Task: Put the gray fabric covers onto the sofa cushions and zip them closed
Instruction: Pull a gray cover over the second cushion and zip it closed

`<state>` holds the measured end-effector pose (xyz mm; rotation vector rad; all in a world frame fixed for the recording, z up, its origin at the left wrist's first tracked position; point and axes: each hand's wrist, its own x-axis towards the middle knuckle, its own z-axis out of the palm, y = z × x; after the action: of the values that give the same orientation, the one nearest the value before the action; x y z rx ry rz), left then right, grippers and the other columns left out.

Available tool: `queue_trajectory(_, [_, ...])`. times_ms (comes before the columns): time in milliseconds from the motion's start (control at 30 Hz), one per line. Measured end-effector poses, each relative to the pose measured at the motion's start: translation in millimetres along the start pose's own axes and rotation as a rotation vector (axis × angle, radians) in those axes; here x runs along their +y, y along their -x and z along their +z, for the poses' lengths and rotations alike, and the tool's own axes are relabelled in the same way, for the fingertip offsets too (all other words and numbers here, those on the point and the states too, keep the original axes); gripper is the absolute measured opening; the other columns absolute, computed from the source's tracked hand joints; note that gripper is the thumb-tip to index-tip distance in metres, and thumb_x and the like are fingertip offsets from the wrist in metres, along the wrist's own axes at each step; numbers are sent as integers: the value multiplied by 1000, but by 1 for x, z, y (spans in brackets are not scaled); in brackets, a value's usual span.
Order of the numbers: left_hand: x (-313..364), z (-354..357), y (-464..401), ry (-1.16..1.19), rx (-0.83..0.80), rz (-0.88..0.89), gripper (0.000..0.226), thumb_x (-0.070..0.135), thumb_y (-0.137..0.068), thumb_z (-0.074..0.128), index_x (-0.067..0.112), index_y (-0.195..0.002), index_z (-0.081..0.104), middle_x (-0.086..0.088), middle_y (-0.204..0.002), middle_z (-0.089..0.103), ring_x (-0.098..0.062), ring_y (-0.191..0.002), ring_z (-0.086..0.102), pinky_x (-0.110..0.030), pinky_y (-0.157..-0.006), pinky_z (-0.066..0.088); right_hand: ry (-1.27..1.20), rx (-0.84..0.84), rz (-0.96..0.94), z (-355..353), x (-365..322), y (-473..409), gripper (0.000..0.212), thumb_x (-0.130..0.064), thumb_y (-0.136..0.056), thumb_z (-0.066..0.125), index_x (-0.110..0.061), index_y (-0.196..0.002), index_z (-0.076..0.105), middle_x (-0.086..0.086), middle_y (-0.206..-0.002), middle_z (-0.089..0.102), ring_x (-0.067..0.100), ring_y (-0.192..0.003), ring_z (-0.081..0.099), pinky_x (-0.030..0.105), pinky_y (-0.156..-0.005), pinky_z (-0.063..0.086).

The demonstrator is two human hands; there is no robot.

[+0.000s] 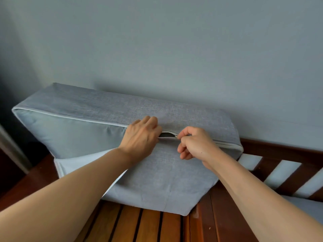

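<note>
A sofa cushion in a gray fabric cover (97, 109) stands on edge on the wooden sofa frame and leans against the wall. Its zipper (225, 143) runs along the top seam and is closed from the right corner up to the metal slider (176, 136). A short dark gap (166, 135) is still open to the left of the slider. My right hand (195, 143) pinches the slider pull. My left hand (141, 135) lies on the seam just left of the gap, fingers curled over the fabric there.
The slatted wooden seat (148, 226) of the sofa frame lies below the cushion. A wooden backrest rail with slats (279, 154) runs at the right. A white lining edge (70, 165) shows under the cushion at lower left. The blue-gray wall (157, 49) is close behind.
</note>
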<state>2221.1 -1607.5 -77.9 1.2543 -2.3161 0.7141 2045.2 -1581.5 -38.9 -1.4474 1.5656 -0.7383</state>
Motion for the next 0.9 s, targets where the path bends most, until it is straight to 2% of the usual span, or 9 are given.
queue_trajectory(33, [-10, 0, 6, -21, 19, 9, 7, 10, -63, 63, 12, -60, 57, -8, -73, 55, -28, -62, 55, -29, -46, 37, 0, -15, -5, 9, -4, -3, 23, 2, -84, 38, -8, -92, 56, 6, -62, 62, 15, -44, 56, 23, -48, 46])
queue_trajectory(100, [-37, 0, 22, -73, 10, 4, 12, 11, -63, 46, 13, -56, 55, -9, -74, 54, -28, -65, 53, -31, -50, 34, -12, -44, -18, 27, -13, -8, 24, 4, -83, 37, -9, -90, 55, 7, -61, 61, 15, -41, 55, 23, -48, 45])
queue_trajectory(167, [-69, 0, 43, -132, -32, -36, 5, 10, -57, 53, 12, -53, 55, -10, -75, 53, -29, -69, 51, -32, -55, 32, -29, -69, -30, 47, -22, -14, 25, 6, -83, 36, -11, -87, 53, 8, -59, 60, 16, -40, 53, 24, -48, 44])
queue_trajectory(267, [-117, -3, 73, -184, -70, -137, 17, 4, -44, 68, 13, -51, 55, -9, -76, 53, -29, -72, 50, -35, -60, 35, -46, -93, -36, 83, -41, -23, 26, 8, -83, 36, -12, -84, 53, 7, -58, 59, 16, -39, 53, 25, -49, 44])
queue_trajectory(400, [-166, -3, 96, -166, 19, -147, 6, 11, -54, 60, 15, -52, 55, -8, -76, 53, -27, -75, 43, -37, -64, 36, -64, -148, -49, 146, -76, -38, 27, 8, -83, 35, -12, -86, 52, 8, -57, 59, 16, -38, 53, 25, -49, 44])
queue_trajectory(500, [-199, 2, 116, -171, 34, -167, 10, 13, -57, 63, 14, -52, 55, -8, -76, 52, -27, -76, 40, -39, -65, 35, -61, -190, -65, 193, -102, -48, 28, 8, -82, 35, -11, -91, 52, 7, -58, 59, 16, -40, 54, 25, -49, 45])
queue_trajectory(767, [-307, -7, 179, -110, 25, -419, 9, 17, -62, 63, 17, -53, 64, -1, -75, 47, -22, -74, 40, -36, -66, 28, -49, -239, -69, 284, -154, -63, 30, 8, -82, 35, -10, -94, 55, 6, -59, 60, 17, -42, 56, 24, -48, 45])
queue_trajectory(900, [-336, -10, 195, -68, 17, -551, 15, 29, -66, 67, 18, -56, 67, -1, -75, 47, -24, -77, 44, -34, -69, 24, -46, -249, -68, 317, -175, -68, 30, 8, -82, 35, -10, -96, 55, 7, -59, 61, 17, -42, 57, 24, -48, 46])
